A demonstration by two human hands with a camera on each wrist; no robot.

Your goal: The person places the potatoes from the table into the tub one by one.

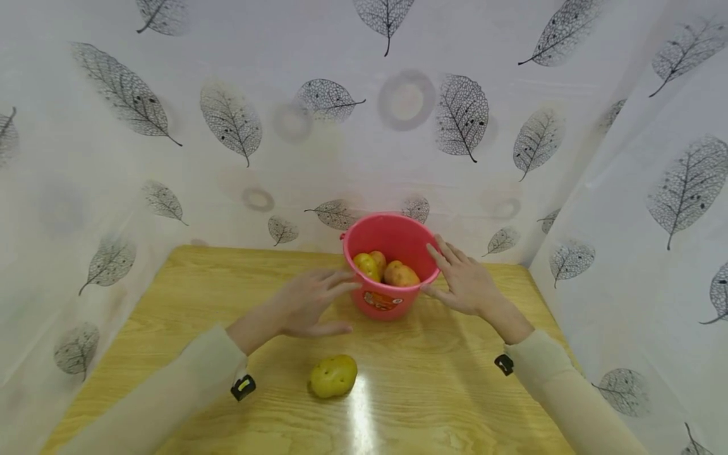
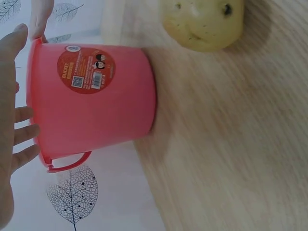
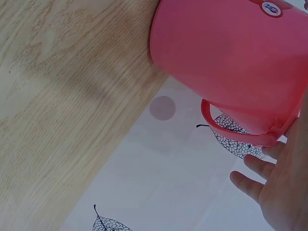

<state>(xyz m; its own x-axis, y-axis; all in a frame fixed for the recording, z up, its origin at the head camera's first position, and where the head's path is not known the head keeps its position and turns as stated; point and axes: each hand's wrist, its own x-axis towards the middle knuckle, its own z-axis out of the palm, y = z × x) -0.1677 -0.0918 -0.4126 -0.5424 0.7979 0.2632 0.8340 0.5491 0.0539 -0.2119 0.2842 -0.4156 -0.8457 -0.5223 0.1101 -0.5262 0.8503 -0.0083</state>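
A pink bucket (image 1: 382, 303) stands upright on the table, and inside it lie yellow-brown potatoes (image 1: 401, 274). At the bucket's left rim is my left hand (image 1: 309, 303), fingers extended toward it and thumb apart, holding nothing. My right hand (image 1: 469, 284) is at the right rim, its spread fingers reaching along the rim and its thumb at the near side. One more potato (image 1: 333, 376) lies on the table nearer to me, below the left hand. The bucket's round orange label (image 2: 86, 70) faces my side. In the right wrist view, the bucket's handle (image 3: 231, 132) hangs beside the right fingers.
The wooden table (image 1: 227, 297) ends just behind the bucket. White sheeting with a leaf print (image 1: 341, 158) hangs at the back and on both sides. A dark wrist device (image 1: 243, 387) sits at the left cuff, another (image 1: 503, 364) at the right.
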